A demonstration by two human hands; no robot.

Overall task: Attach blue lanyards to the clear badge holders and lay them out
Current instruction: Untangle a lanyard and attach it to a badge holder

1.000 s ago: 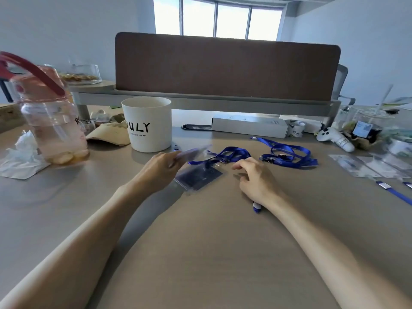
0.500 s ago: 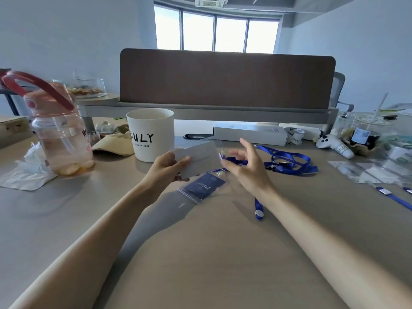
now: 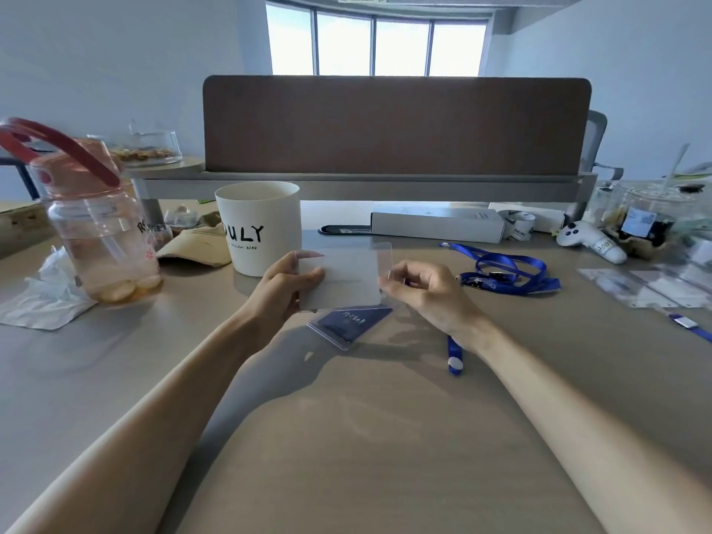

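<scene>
I hold a clear badge holder [image 3: 346, 277] up above the desk with both hands. My left hand [image 3: 287, 287] grips its left edge, and my right hand [image 3: 418, 289] pinches its right edge. Below it on the desk lies another badge holder with a dark blue card [image 3: 348, 321] inside. A blue lanyard end [image 3: 454, 358] runs out from under my right wrist. A loose coil of blue lanyards [image 3: 508, 269] rests to the right. Several finished clear holders [image 3: 647, 287] lie at the far right, one with a blue strap [image 3: 689, 325].
A white cup marked "ULY" [image 3: 260, 227] stands just behind my left hand. A pink water bottle [image 3: 94, 221] and crumpled tissue [image 3: 46, 291] sit at the left. A white box [image 3: 437, 224], a white toy [image 3: 591, 238] and a brown divider [image 3: 397, 125] line the back.
My left hand lifted the clear holder off the desk. My right hand left the lanyard and came up to take the holder's right edge.
</scene>
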